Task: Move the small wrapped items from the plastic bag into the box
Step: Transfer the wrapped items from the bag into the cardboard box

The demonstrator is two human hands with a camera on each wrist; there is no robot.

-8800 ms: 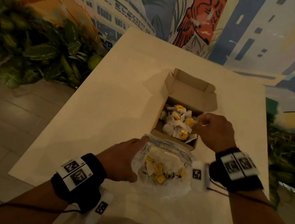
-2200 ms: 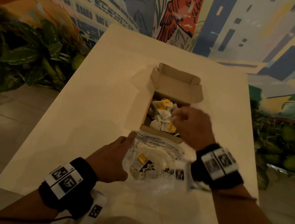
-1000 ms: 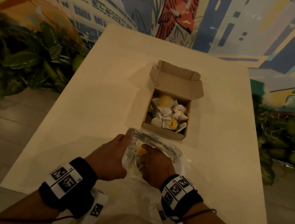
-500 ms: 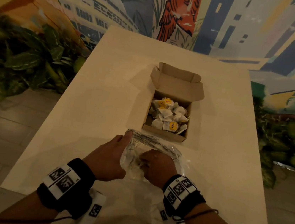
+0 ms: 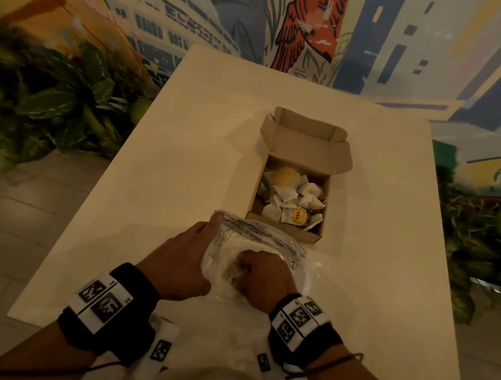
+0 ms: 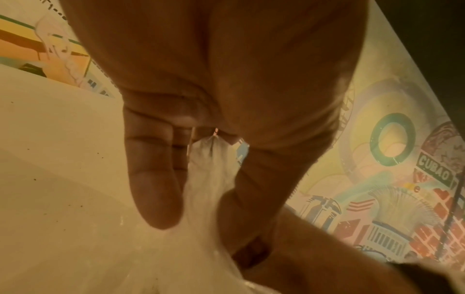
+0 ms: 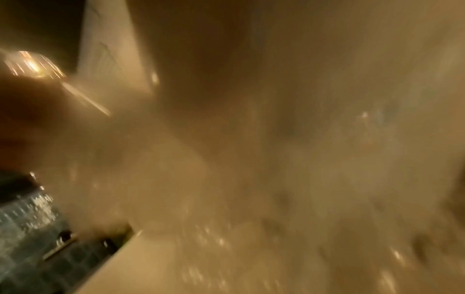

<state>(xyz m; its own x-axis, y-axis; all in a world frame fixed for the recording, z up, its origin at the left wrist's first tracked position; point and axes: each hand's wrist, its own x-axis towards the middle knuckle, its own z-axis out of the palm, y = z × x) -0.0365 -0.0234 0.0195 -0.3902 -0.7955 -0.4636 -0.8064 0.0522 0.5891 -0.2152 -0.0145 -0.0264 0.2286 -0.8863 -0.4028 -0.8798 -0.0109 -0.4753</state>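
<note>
My left hand pinches the left edge of the bag, thumb and fingers closed on a bunch of the clear plastic, and holds its mouth open. The bag lies on the bench just in front of me, its printed top edge touching the near wall of the box. My right hand is inside the bag, knuckles up and fingers curled downward under the plastic; whether they have closed on anything I cannot tell, since the plastic and the hand itself hide the fingertips and the right wrist view is only a brown blur. I can make out no wrapped item in the bag around the hand.

The box sits open on the bench just beyond the bag, its lid flap folded back away from me. Inside it is a heap of items, mostly white wrappers crumpled together, one near the front showing a round yellow label and another yellowish piece at the far end. Leafy plants stand off the bench's left side, and a painted mural covers the wall behind.
</note>
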